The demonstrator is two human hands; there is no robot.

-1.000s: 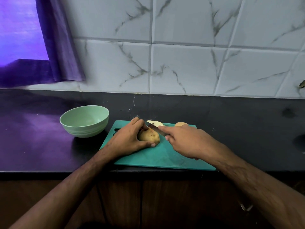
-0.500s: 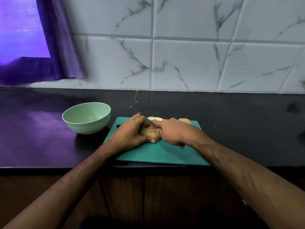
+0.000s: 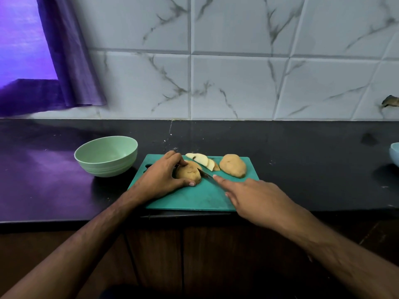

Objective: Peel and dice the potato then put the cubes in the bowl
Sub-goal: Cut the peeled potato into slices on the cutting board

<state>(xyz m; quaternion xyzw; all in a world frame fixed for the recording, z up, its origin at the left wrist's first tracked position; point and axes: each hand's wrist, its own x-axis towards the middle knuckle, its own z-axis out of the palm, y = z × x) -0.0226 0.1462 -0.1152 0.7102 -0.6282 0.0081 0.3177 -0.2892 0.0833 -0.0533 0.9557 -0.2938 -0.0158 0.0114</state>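
From the head camera, a teal cutting board lies on the dark counter near its front edge. The left hand curls over a potato piece with its skin on, thumb at the near side and fingers arched over the far side, holding it down on the board. The right hand grips a knife, its handle hidden inside the curled fingers, while the index finger lies straight along the back of the blade; the blade's tip rests against the right side of the held piece. Just behind the blade, a few pale slices lie overlapping at the far edge of the board. To their right, another unpeeled potato piece sits on the board, apart from the one in the left hand. A pale green bowl stands on the counter just left of the board's far corner; nothing shows inside it. At the right edge of the frame, part of a light blue dish shows on the counter. Behind runs a marble-patterned tile wall, with a purple curtain at the left.
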